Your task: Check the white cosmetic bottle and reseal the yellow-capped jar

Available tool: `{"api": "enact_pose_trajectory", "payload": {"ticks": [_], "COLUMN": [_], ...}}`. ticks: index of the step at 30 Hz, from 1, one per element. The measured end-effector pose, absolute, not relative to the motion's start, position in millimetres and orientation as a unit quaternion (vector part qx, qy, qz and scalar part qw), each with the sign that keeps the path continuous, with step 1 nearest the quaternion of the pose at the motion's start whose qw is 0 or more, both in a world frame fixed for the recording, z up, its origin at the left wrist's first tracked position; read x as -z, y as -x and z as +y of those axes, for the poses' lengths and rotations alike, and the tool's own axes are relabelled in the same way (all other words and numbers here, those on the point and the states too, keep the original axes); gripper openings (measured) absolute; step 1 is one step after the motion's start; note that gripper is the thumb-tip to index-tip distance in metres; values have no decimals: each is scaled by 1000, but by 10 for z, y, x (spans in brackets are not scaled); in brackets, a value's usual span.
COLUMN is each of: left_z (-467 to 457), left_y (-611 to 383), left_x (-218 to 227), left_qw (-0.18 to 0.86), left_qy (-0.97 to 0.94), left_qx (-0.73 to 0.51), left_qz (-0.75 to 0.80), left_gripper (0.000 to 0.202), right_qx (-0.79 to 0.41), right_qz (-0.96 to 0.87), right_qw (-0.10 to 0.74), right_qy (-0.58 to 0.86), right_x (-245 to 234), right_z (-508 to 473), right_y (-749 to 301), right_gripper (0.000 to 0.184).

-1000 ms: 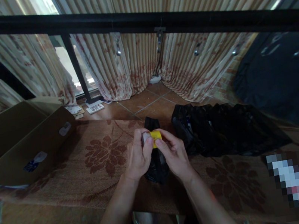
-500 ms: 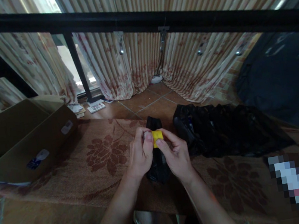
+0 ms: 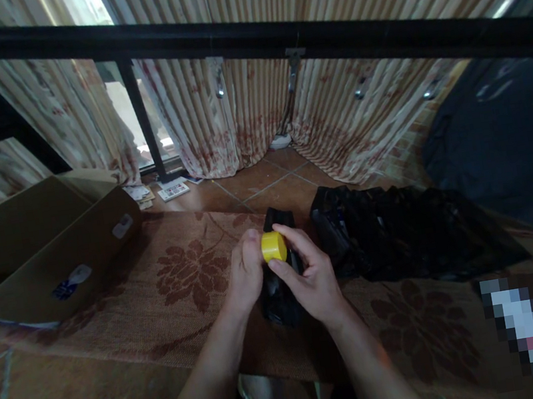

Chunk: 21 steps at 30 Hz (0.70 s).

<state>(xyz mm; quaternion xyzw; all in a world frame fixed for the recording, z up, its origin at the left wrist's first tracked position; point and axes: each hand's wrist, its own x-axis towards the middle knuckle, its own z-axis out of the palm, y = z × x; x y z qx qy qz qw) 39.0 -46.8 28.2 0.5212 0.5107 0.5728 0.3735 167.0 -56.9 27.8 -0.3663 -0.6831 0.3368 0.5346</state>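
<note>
A small, smooth yellow cylinder (image 3: 273, 247) is held between my hands, its rounded end turned to the right. My right hand (image 3: 311, 273) pinches it with thumb below and index finger above. Closed at the cylinder's left end is my left hand (image 3: 246, 271), its fingertips partly hidden. Under both hands lies a narrow black item in shiny plastic (image 3: 278, 299), lengthwise on the patterned brown cloth (image 3: 192, 272); its middle is covered by the hands.
On the left stands an open cardboard box (image 3: 96, 243). Several black plastic-wrapped items (image 3: 402, 225) lie in a row on the right. A dark metal bar (image 3: 240, 32) crosses ahead, before striped curtains (image 3: 262, 106). Papers (image 3: 174, 188) rest on the tiled floor, and a dark blue cover (image 3: 505, 141) stands right.
The yellow cylinder has turned so its rounded end shows, and it has shifted slightly left. My right fingers have moved left with it; the black item stays in place.
</note>
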Motion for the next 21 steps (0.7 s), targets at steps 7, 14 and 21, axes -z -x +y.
{"api": "enact_pose_trajectory", "payload": {"ticks": [7,14,21], "left_z": [-467,-481,-405], "left_y": [-386,-387,-325], "left_x": [-247,-235,-259], "left_qw": [353,347,618], "left_qy": [-544,-551,-329], "left_qx": [-581,-576,-502], "left_qz": [492,495,508], "left_gripper": [36,34,47], "right_qx": [-346,-303,-258], "right_qz": [-633,-683,-759], "right_qw": [537,485,488], "right_qy": [438,455,346], "right_x": [-243,-312,-349], "right_z": [-527,-545,-551], "right_y": [-1692,-1683,-1724], "right_gripper": [50,30,37]}}
